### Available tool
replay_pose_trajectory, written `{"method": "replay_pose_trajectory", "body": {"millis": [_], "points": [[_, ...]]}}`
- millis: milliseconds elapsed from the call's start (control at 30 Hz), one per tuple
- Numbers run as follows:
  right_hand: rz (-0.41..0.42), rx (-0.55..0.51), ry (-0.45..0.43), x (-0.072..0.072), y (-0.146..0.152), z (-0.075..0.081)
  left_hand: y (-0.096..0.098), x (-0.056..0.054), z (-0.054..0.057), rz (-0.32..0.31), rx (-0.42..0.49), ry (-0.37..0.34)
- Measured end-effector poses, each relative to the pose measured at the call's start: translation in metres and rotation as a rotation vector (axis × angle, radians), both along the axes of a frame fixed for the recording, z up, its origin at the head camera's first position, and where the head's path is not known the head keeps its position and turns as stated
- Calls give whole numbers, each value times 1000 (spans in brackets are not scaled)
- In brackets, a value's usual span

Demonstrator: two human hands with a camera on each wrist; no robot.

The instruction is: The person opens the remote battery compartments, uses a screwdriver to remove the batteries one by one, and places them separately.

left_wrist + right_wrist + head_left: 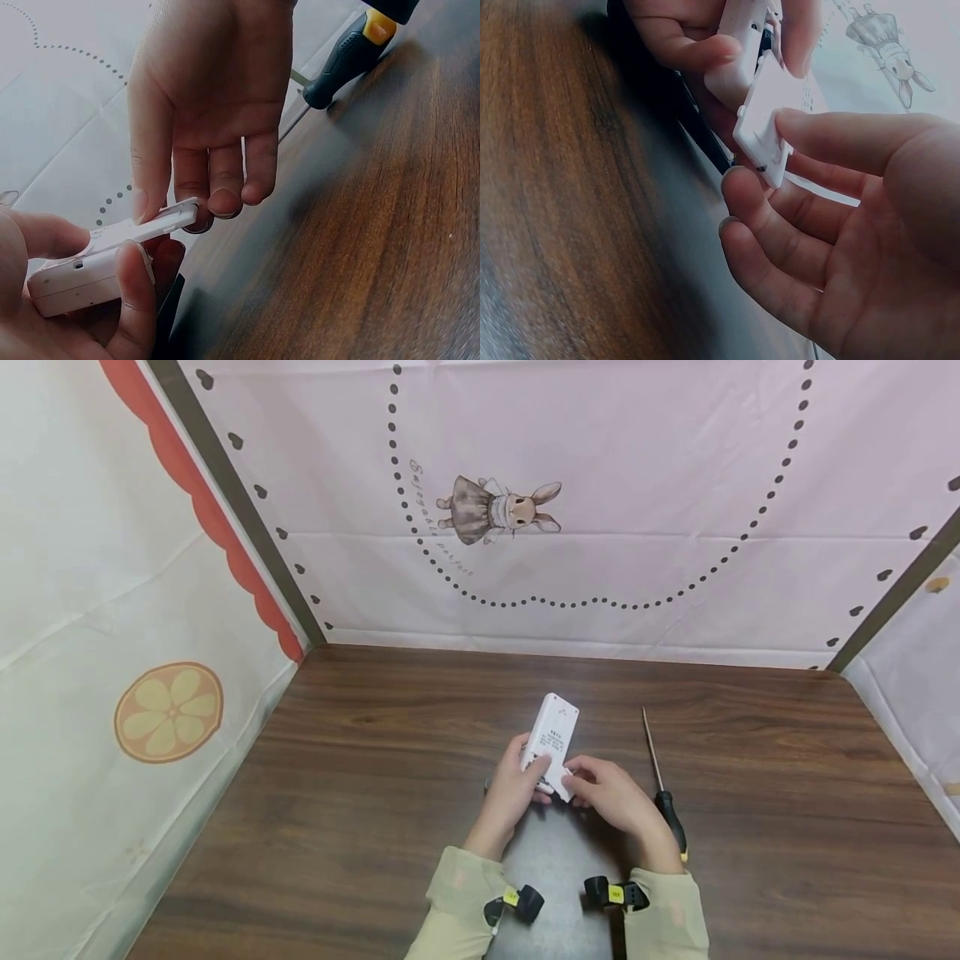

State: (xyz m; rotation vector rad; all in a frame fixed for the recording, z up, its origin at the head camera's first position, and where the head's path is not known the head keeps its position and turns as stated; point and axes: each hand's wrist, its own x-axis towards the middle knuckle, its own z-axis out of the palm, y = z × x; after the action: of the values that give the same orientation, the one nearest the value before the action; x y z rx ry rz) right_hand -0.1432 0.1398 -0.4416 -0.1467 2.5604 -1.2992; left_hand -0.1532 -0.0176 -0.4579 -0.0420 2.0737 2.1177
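My left hand (510,793) grips a white remote control (555,722), its printed back facing up and its far end tilted away from me. The left thumb lies across the remote's back by the opened battery compartment. With thumb and fingers, my right hand (611,793) pinches the small white battery cover (761,112) at the remote's near end. In the right wrist view the cover slants away from the body, and something dark shows in the gap between them. The other right fingers are loosely bent below the cover.
A screwdriver (670,818) with a black and yellow handle lies on the wooden table (360,827) just right of my right hand, its shaft pointing away. Printed cloth (637,485) with a rabbit picture hangs behind the table, and more cloth (67,635) borders the left side.
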Motion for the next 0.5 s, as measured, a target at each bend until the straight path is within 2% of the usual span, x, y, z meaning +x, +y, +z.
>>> {"method": "replay_pose_trajectory", "body": {"millis": [500], "points": [[4,-5,8,1,0,3,1,0,2,2,11,5]]}}
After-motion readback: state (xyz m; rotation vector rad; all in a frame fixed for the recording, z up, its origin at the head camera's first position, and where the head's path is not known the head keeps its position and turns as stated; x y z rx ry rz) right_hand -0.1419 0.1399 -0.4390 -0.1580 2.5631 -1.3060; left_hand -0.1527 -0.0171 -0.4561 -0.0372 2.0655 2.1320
